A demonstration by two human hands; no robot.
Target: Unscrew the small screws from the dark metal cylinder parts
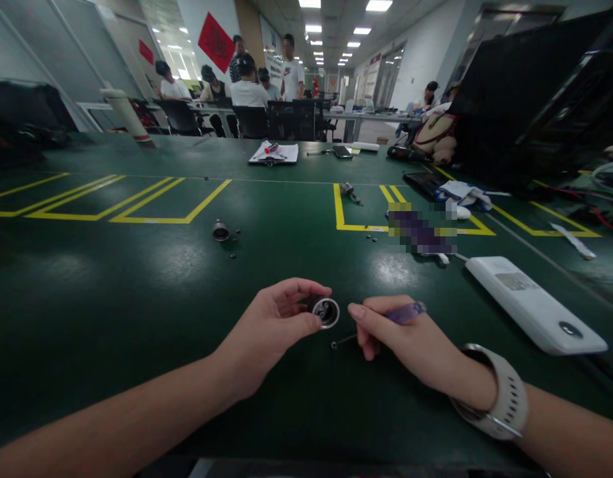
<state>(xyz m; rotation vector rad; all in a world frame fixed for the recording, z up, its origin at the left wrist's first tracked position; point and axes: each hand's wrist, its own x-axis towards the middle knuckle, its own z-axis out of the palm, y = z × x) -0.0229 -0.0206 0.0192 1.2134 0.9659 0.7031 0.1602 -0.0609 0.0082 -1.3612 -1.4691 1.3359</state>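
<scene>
My left hand (279,325) is closed on a short metal cylinder (325,313), held between thumb and fingers. Its open end faces me, and small round parts show inside the dark bore. My right hand (396,332) grips a screwdriver (404,313) with a purple see-through handle. The thin shaft comes out below the fingers and points left, and a small ring-like piece (335,345) shows at its tip. That tip is just below and right of the cylinder, apart from it. Farther off, another metal cup-shaped part (220,230) stands on the green table (151,318) beside several tiny parts (233,256).
A white power bank (535,305) lies on the right, with a cable toward a blurred-out object (420,229). Yellow tape outlines (339,212) mark the table, with a small metal assembly (350,193) inside one. Farther back are a clipboard (273,154) and a large black screen (525,99).
</scene>
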